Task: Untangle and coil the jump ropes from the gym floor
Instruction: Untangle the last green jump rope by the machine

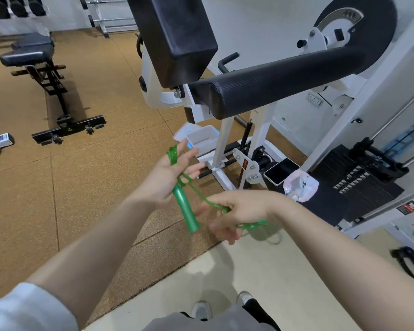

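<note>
Weight bench (37, 68) far left on floor. Leg machine (261, 91) right, its weight stack (366, 185) further right. Phone (281, 171) on machine base, plastic bag (301, 187) just beside. Both hands before machine, jump rope (185, 209) between them.

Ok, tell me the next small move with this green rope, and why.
Probably carry the right hand up and lay its strand as another loop across the left hand. The green rope already wraps those open fingers, the handle hangs below the palm, and loose rope trails behind the right hand.
</note>
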`<action>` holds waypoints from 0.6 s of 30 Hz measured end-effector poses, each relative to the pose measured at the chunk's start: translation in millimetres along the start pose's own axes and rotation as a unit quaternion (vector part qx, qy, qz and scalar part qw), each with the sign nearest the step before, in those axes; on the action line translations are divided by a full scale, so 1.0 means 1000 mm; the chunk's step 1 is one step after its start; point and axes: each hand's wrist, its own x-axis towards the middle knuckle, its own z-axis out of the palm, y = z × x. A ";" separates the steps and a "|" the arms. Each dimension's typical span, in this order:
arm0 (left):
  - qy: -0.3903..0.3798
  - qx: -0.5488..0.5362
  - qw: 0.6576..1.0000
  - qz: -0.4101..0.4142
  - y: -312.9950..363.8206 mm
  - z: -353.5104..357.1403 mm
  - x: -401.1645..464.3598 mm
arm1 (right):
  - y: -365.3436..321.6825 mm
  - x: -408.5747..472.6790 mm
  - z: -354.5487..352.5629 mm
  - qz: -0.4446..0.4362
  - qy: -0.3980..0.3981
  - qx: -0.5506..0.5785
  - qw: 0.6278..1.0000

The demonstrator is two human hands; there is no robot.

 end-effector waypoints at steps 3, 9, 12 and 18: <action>-0.072 0.231 0.970 0.009 -0.006 0.017 -0.007 | -0.013 -0.015 -0.015 -0.003 0.085 -0.068 0.994; -0.177 0.314 0.931 0.050 0.003 0.041 -0.022 | -0.001 -0.040 -0.026 -0.143 0.256 0.084 0.952; -0.167 0.288 0.939 0.086 0.004 0.045 -0.023 | 0.014 -0.039 -0.025 -0.174 0.257 0.177 0.934; -0.114 0.209 0.968 0.074 -0.005 0.037 -0.017 | 0.019 -0.031 -0.020 -0.172 0.228 0.301 0.910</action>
